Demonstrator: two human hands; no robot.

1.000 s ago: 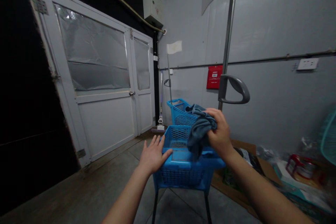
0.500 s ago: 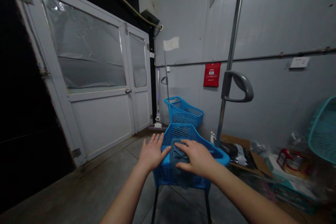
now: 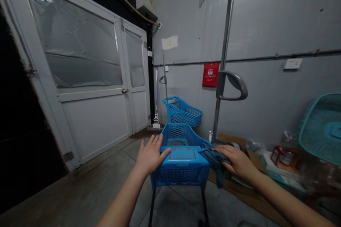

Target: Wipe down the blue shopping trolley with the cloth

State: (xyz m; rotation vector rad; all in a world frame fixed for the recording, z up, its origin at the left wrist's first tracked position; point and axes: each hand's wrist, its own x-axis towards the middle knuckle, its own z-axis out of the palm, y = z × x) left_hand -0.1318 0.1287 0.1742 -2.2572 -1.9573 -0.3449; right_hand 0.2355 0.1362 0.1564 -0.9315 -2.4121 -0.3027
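Observation:
Directly before me stands a blue plastic shopping cart on dark legs, its mesh basket facing away. My left hand rests on the left corner of its near rim, fingers spread and holding nothing. At the right end of the same rim, my right hand is closed on a blue-grey cloth. Part of the cloth lies on the rim and part hangs down beside it. A metal pole with a grey looped handle rises from the cart's right side.
A second blue cart with a small white flag stands by the wall. A mop leans near the white door. To the right are a cardboard box, a red can and a turquoise fan.
My right hand has slid the cloth from the middle of the near rim to its right end, baring a rectangular panel. My left hand stays on the left corner. The view has shifted slightly.

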